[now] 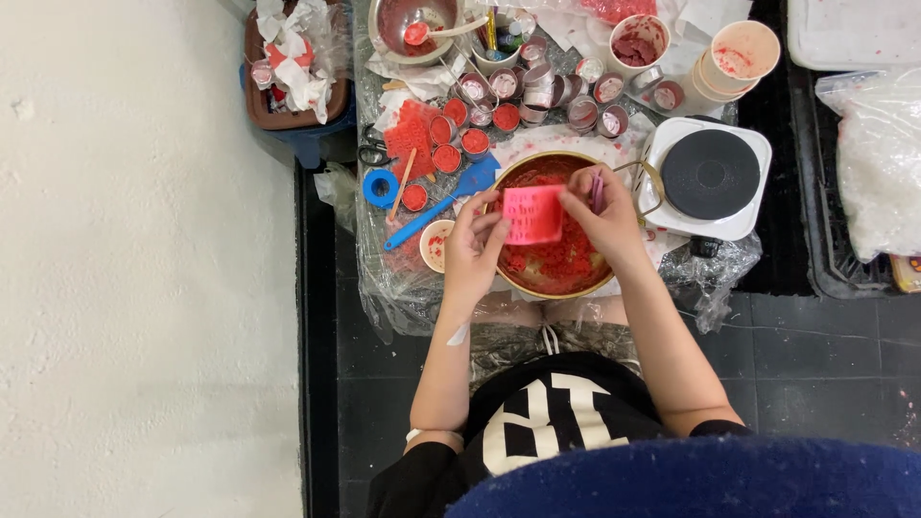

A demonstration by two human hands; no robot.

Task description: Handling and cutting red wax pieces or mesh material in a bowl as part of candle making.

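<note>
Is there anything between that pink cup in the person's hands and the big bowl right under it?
Nothing visible. Both hands, the left hand and the right hand, hold the pink cup directly above the bowl of red bits. Only open air shows between the cup and the bowl's contents.

Black short-sleeved shirt, white printed marks

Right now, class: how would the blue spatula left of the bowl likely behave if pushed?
The blue spatula lies flat, so it would probably slide rather than roll. It looks thin and light, likely easy to shift. Its blade rests against the gold bowl, which may block it on that side.
</note>
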